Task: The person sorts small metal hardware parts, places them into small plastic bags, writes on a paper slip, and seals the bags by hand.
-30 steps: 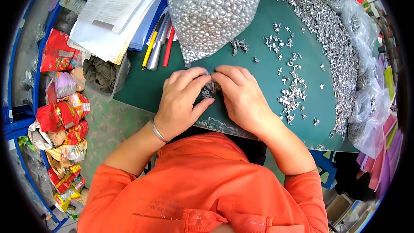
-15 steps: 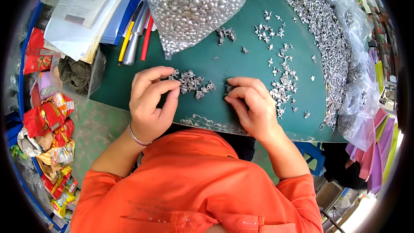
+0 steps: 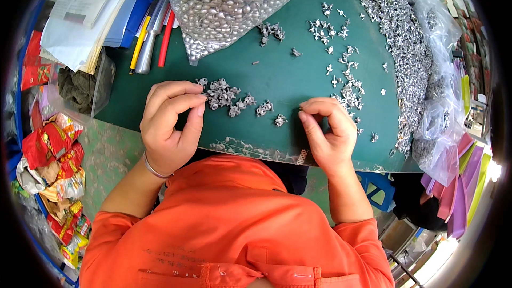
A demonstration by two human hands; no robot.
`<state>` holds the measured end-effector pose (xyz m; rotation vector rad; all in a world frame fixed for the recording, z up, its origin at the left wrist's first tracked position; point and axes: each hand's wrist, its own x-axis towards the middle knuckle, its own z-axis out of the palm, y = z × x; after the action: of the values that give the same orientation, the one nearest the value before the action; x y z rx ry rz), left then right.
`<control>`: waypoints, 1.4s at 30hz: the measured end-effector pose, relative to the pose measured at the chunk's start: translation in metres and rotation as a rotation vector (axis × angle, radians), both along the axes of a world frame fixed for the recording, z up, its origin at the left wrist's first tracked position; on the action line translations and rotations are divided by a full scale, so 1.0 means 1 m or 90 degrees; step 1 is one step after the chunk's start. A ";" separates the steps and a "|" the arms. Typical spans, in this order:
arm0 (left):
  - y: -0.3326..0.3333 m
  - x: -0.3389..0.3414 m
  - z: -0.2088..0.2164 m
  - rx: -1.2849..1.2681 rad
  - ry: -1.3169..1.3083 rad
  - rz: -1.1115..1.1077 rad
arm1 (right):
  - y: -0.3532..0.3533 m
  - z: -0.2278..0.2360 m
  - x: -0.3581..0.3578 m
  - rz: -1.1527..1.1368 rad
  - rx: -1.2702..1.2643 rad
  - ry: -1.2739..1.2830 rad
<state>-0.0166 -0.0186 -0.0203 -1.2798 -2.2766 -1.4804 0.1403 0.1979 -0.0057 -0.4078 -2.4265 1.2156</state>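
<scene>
Small grey metal pieces with curved, petal-like lobes form a loose cluster near the table's front edge. At the cluster's left side is my left hand, its thumb and fingertips drawn together; whatever they may pinch is hidden. Two more small metal pieces lie apart, to the right of the cluster. My right hand hovers beyond them, fingers curled and thumb close to the index finger. Anything between those fingertips is too small to make out. Behind the right hand, more metal pieces lie scattered.
A clear bag of silvery rounded parts stands at the back. A long heap of metal pieces runs along the right, beside plastic bags. Pens, papers and a clear tub with dark cloth are at left.
My right hand has moved right, away from the cluster. The grey piece at its fingertips is gone from there, and small pieces now lie between the hands. The whole view has shifted slightly.
</scene>
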 end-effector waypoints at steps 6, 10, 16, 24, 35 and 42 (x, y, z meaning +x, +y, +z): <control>0.001 0.000 0.000 -0.004 -0.001 0.002 | -0.019 0.010 -0.011 0.162 0.146 -0.060; 0.002 0.000 -0.001 0.008 -0.014 0.003 | -0.016 0.012 -0.008 0.116 0.024 -0.085; 0.002 0.000 -0.001 0.005 -0.005 0.006 | -0.005 0.015 -0.005 0.073 -0.014 -0.026; 0.003 0.001 -0.002 0.005 -0.010 0.006 | -0.007 0.003 -0.002 0.039 0.081 -0.001; 0.003 0.000 -0.001 0.006 -0.026 0.001 | -0.018 -0.007 -0.009 0.149 0.139 0.098; 0.003 -0.001 -0.002 0.011 -0.025 0.002 | -0.012 -0.011 0.009 0.016 -0.022 0.130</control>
<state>-0.0171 -0.0155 -0.0221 -1.2522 -2.2839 -1.5348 0.1494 0.1859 -0.0164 -0.2495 -2.2462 1.2458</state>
